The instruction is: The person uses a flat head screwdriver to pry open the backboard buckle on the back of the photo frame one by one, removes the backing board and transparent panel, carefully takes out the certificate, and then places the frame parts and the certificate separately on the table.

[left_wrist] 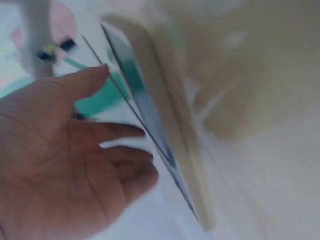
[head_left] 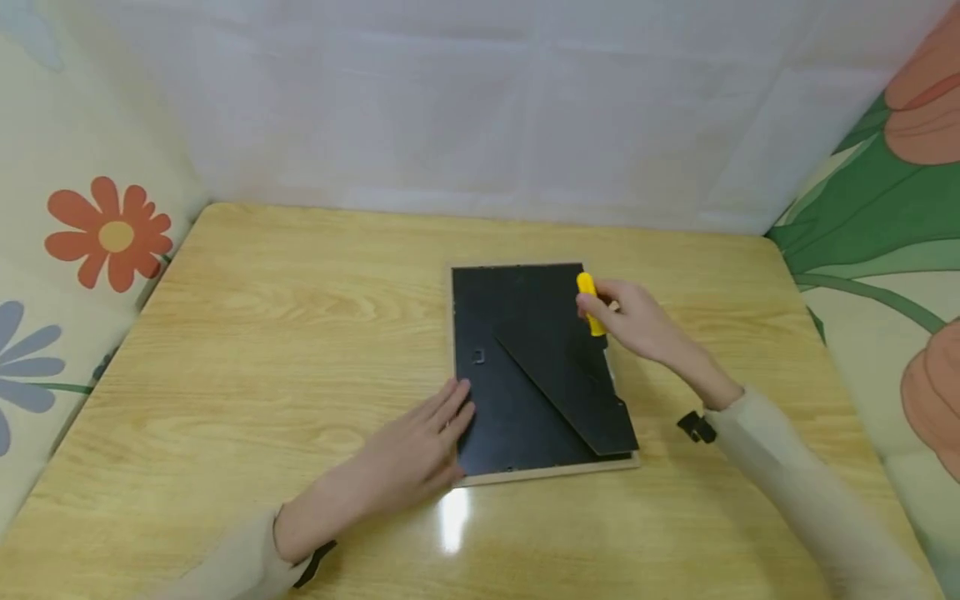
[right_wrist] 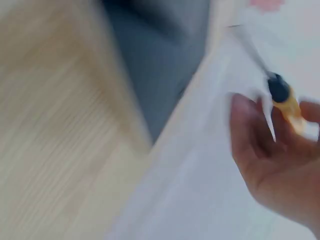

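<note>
The frame point(head_left: 517, 300) lay back side up around the middle of the table point(head_left: 300, 325), a little nearer the right edge than the left, its top towards the table's far edge. Its back was black inside a pale wooden rim. A black stand point(head_left: 577, 400) slanted across the back towards the near right corner, its free end raised off the board, and a small metal clip point(head_left: 478, 357) sat left of it. Over the frame's right side was the screwdriver point(head_left: 589, 300), yellow-handled with a dark collar and a metal shaft; whether its tip touched the frame could not be told. The right hand point(head_left: 637, 321) gripped its handle between thumb and fingers. The left hand point(head_left: 412, 450) held nothing, its relaxed fingers reaching over the frame's left edge close to the near left corner. Both arms wore pale sleeves point(head_left: 780, 462), with a black strap point(head_left: 696, 427) at the right wrist. Beyond the table's far edge hung a white cloth point(head_left: 525, 108); large printed flowers point(head_left: 116, 237) flanked its left and right edges.
</note>
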`<state>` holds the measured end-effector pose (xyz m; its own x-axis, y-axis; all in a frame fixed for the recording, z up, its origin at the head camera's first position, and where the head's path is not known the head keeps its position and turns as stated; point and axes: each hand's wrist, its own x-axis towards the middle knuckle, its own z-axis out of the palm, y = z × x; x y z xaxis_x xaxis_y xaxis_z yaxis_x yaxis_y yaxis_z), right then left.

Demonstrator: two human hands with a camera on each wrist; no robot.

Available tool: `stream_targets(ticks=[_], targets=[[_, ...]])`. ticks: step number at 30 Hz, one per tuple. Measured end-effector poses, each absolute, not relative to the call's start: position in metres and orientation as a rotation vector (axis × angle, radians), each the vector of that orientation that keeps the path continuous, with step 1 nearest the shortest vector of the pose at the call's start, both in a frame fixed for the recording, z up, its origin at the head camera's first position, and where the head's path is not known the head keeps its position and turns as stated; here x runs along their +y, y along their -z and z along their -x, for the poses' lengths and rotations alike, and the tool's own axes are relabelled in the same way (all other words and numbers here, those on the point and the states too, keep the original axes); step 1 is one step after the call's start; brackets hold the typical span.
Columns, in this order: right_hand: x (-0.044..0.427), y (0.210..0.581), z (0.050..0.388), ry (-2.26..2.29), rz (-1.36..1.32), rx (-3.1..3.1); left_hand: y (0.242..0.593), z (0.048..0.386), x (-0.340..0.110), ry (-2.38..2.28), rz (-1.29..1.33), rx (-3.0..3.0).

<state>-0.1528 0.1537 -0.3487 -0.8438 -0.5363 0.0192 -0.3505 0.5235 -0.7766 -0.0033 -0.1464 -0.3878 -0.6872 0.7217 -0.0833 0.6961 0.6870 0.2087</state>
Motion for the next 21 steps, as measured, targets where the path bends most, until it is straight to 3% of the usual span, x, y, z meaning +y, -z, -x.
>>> stream_targets(ticks=[4, 8, 21], targets=[[0.175, 0.363, 0.173, 0.841, 0.906, 2.549, 0.389, -0.027, -0.131, -0.271, -1.385, 2.646], [0.180, 0.370, 0.183, 0.651, 0.895, 2.480, 0.394, -0.041, -0.118, -0.201, -1.496, 2.668], [0.185, 0.378, 0.178, 0.563, 0.838, 2.492, 0.391, -0.047, -0.112, -0.103, -1.356, 2.827]])
